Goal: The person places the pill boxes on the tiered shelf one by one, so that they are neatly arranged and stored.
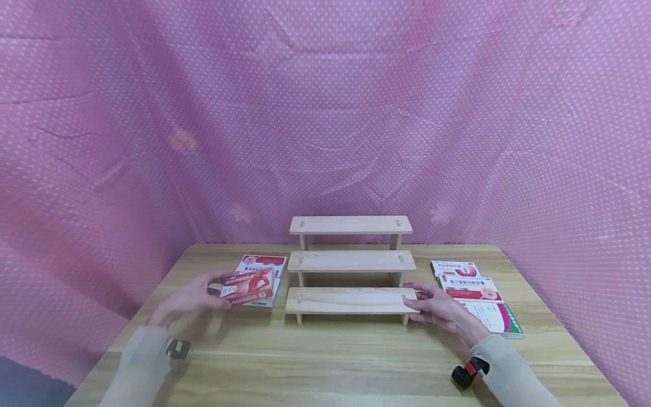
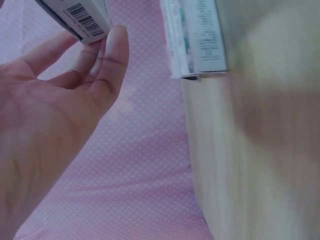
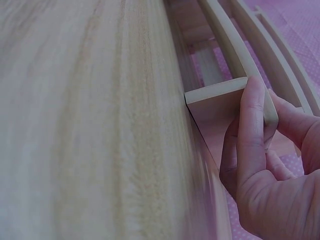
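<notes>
In the head view, the left hand (image 1: 195, 295) is gripping a red-and-white box (image 1: 247, 286) at its left end, holding it tilted in front of the left boxes. Its face is showing large white Chinese characters that seem to end in 胶囊 (capsule); the smaller print is blurring. Behind it, a white box with a red band (image 1: 263, 260) is lying on the counter (image 1: 325, 362), its dark lettering partly covered. The right hand (image 1: 439, 308) is gripping the right end of the lowest board (image 1: 351, 299) of a three-tier wooden stand (image 1: 351, 261). Beside that hand, three boxes are lying in a row: a white one with red arcs (image 1: 454, 268), a white-and-red one (image 1: 470, 288) whose Chinese title also seems to be ending in 胶囊, and a white one edged in magenta and green (image 1: 493, 317), its print too faint to read.

In the left wrist view, the fingertips are pinching the held box, whose white end is displaying a barcode; it is hanging apart from the other boxes, which are showing tiny, illegible lines.

In the right wrist view, thumb and fingers are clasping the board's end beside its upright leg.
</notes>
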Motion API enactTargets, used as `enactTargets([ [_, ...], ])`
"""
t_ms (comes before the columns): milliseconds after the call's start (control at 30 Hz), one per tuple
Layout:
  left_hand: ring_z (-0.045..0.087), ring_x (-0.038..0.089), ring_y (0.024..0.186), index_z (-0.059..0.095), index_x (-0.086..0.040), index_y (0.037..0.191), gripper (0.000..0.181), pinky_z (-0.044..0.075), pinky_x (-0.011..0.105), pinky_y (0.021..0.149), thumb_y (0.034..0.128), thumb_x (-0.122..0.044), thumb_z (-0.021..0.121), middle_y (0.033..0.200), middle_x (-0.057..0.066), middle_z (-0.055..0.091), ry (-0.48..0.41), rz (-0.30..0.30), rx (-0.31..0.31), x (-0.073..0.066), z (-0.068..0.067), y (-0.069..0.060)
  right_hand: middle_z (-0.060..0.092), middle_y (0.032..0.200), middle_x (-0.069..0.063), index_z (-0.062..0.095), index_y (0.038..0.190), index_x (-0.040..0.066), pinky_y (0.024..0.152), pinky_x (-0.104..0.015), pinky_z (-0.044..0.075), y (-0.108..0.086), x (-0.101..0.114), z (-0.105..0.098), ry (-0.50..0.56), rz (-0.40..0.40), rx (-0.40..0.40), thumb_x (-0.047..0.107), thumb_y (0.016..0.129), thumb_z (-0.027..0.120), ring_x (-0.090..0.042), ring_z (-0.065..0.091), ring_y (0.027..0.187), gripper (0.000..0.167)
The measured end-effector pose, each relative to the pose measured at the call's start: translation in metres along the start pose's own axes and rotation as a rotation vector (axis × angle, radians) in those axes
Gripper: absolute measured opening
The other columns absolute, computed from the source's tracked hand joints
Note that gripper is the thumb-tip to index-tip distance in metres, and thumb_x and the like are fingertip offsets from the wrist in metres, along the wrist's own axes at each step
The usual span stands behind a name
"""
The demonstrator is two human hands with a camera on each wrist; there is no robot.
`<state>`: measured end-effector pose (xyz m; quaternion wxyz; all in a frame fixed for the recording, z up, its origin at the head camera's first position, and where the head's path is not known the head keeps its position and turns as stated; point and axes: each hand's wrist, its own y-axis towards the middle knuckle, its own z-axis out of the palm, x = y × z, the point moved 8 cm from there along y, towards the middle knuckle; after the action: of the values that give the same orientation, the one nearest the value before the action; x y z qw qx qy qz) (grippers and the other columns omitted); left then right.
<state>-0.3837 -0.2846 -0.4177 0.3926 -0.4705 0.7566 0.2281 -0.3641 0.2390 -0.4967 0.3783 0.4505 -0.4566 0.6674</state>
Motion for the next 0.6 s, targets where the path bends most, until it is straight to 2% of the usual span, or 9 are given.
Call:
enactTargets([
  [133,0.062,0.033,0.106,0.035,-0.004,0.149,0.083,0.057,0.032,0.085,0.0784,-0.012,0.079,0.121,0.021,0.061,-0.033,0.018,-0.007,-0.008,-0.002,0.004,0.056,0.124,-0.010,0.022,0.153,-0.001,0.081,-0.030,0.061,0.001,-0.001,-0.001,-0.010,-0.002,0.005,0.006,0.092,0.065,-0.017,0.067,0.094,0.075],
  [367,0.061,0.026,0.108,0.043,-0.010,0.145,0.080,0.053,0.029,0.090,0.0763,-0.024,0.082,0.134,0.017,0.057,0.076,0.055,-0.082,-0.021,-0.011,0.014,0.056,0.123,-0.009,0.024,0.153,0.000,0.082,-0.031,0.061,0.001,0.000,-0.001,-0.007,-0.003,0.008,0.007,0.091,0.067,-0.019,0.067,0.095,0.075],
  [600,0.059,0.026,0.114,0.047,-0.009,0.143,0.075,0.051,0.032,0.094,0.0781,-0.027,0.081,0.132,0.013,0.060,0.083,0.070,-0.106,-0.033,-0.010,0.021,0.057,0.120,-0.008,0.025,0.153,0.000,0.082,-0.031,0.061,0.002,-0.002,0.000,0.004,0.005,0.018,0.006,0.092,0.066,-0.018,0.068,0.095,0.074],
])
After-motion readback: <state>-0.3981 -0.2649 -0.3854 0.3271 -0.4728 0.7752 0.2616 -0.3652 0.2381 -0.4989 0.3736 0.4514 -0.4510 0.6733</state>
